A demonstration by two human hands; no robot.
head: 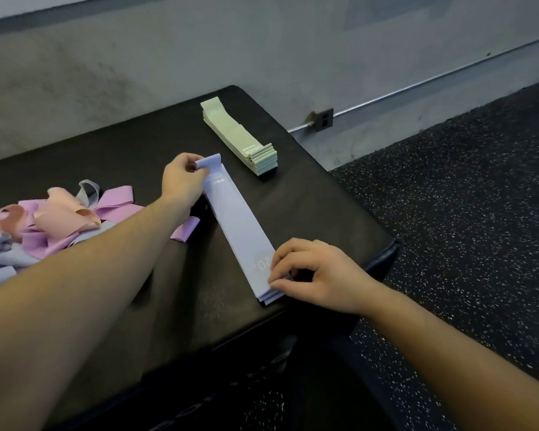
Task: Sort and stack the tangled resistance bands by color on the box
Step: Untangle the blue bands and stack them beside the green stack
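A stack of lavender-blue bands [240, 227] lies flat on the black box [308, 194], running from mid-box to its near right corner. My left hand [184, 178] pinches the far end of the top lavender band, which curls up there. At the near end of that stack my right hand [315, 275] pinches the band edges between thumb and fingers. A neat stack of green bands [240, 136] sits beyond, near the box's far right edge. A tangled heap of pink, peach and lavender bands [53, 225] lies at the left, partly behind my left forearm.
The box's right edge drops to a dark speckled rubber floor [464, 213]. A grey wall [199, 51] with an outlet [322, 119] and a metal conduit stands just behind the box.
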